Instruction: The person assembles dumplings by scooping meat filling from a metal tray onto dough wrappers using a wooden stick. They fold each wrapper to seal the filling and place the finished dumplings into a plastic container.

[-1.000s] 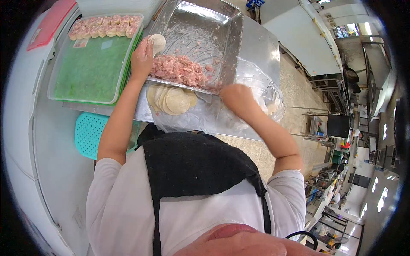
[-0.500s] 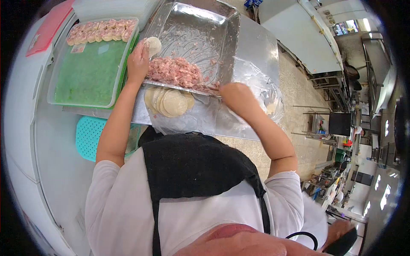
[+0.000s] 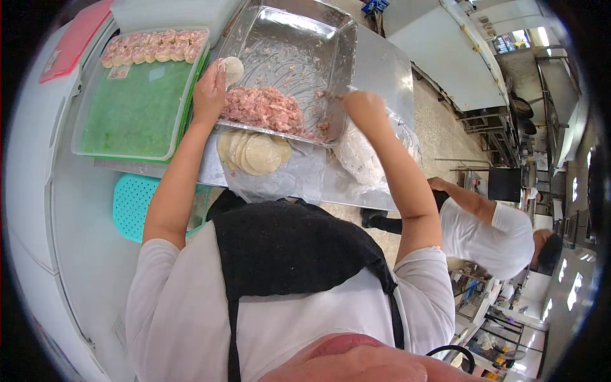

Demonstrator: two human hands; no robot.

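My left hand (image 3: 210, 94) holds a round pale wrapper (image 3: 233, 70) at the left edge of the metal tray (image 3: 344, 70). Pink minced meat (image 3: 264, 109) is heaped in the tray's near left part. Over the tray's right edge, my right hand (image 3: 365, 107) is closed round a thin utensil, whose meat-smeared end (image 3: 326, 95) points left into the tray. A fanned stack of wrappers (image 3: 258, 153) lies on plastic just below the tray. To the left, a green-bottomed container (image 3: 137, 105) holds rows of filled dumplings (image 3: 153, 48) along its far side.
Crumpled clear plastic (image 3: 363, 156) lies on the metal table (image 3: 382, 60) at the right. A turquoise basket (image 3: 135, 207) sits below the table's left side. Another person (image 3: 487, 232) in a white shirt bends over at the right. A red lid (image 3: 75, 41) is at upper left.
My right hand has moved up and to the right, lifting the utensil from the tray's near edge. My left hand has barely shifted. The other person has come into fuller view at the right.
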